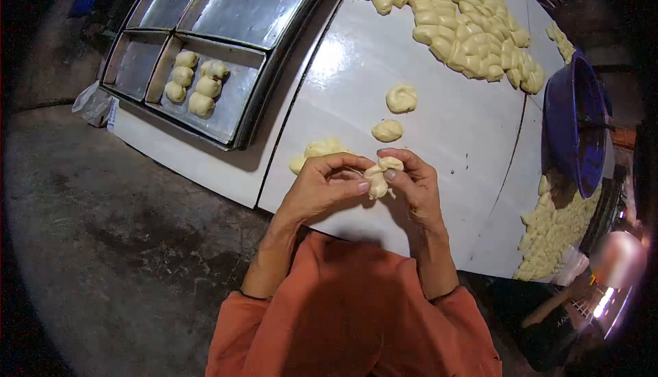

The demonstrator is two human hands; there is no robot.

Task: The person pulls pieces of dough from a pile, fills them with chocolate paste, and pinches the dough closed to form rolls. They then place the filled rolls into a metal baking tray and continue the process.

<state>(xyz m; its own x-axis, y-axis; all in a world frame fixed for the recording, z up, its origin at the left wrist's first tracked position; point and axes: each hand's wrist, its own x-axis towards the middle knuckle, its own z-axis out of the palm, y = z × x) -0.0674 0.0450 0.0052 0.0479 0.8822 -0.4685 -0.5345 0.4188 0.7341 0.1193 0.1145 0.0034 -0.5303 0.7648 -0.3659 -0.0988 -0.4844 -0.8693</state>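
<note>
A small piece of pale yellow dough (378, 179) is pinched between my two hands, just above the near side of the white tabletop. My left hand (325, 186) grips its left side with thumb and fingers, while my right hand (417, 186) has its thumb and forefinger on the right side. Part of the dough folds out between the fingertips. Two flattened dough rounds, one nearer (387, 130) and one farther (401, 99), lie beyond my hands. More dough pieces (322, 149) sit behind my left hand, which partly covers them.
At the left, a metal baking pan (236, 120) holds two rows of dough balls (208, 87) inside a dark tray with several other pans. A large spread of dough pieces (469, 31) covers the far table. Right are a blue basin (556, 120), more dough (548, 233) and another person (548, 332).
</note>
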